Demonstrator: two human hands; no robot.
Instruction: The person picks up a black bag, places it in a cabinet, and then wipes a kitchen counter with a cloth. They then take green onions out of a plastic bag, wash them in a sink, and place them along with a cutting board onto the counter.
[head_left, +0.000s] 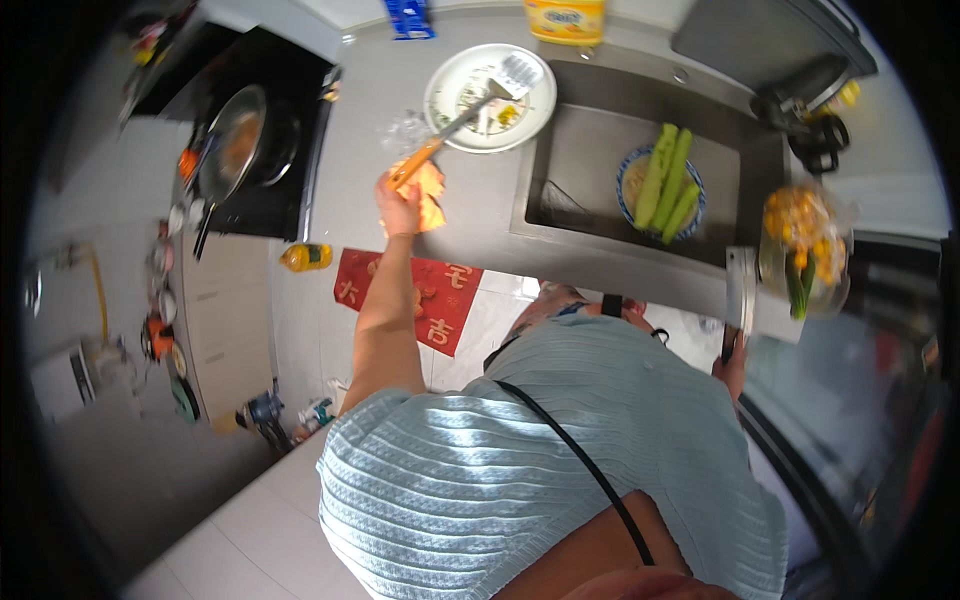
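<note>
My left hand (400, 206) grips the wooden handle of a slotted metal spatula (421, 159) at its end. The spatula's head rests over a white plate (444, 90) that holds food scraps. Under and beside this hand lies a crumpled orange cloth (431, 202) on the counter; I cannot tell if the fingers touch it. At the right, low by the counter's front edge, my right hand (731, 371) holds a cleaver (741, 281) by its dark handle, blade pointing away from me. Clear crumpled plastic (405, 133) sits left of the plate.
The steel sink (577, 120) holds a blue-rimmed bowl (621, 187) with long green vegetables (658, 180) across it. A pan (244, 142) with food is on the black stove (289, 202). A clear container (772, 289) holds yellow-orange food. An oil bottle (311, 257) and red mat (450, 315) lie below the counter.
</note>
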